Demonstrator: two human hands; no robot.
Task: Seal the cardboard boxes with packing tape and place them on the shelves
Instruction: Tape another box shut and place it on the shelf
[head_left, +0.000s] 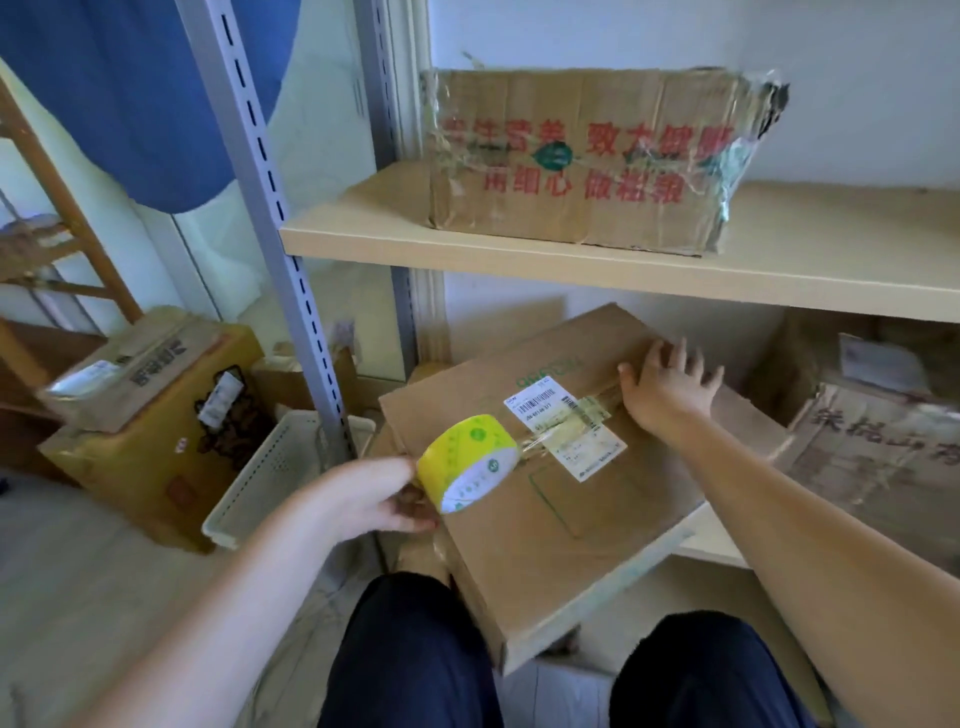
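The left hand (363, 499) has its fingers clasped round the yellow roll of packing tape (470, 462), with clear tape stretched from it across the flat brown cardboard box (561, 499) lying half on the lower pale wooden shelf (711, 540). Keep that strip taut and centred on the seam. Farther on, the right hand (667, 387) presses the box with fingers spread flat; it should smooth the tape down behind the roll.

five cardboard boxes (561, 499), one tape roll (470, 462), one basket (270, 467)
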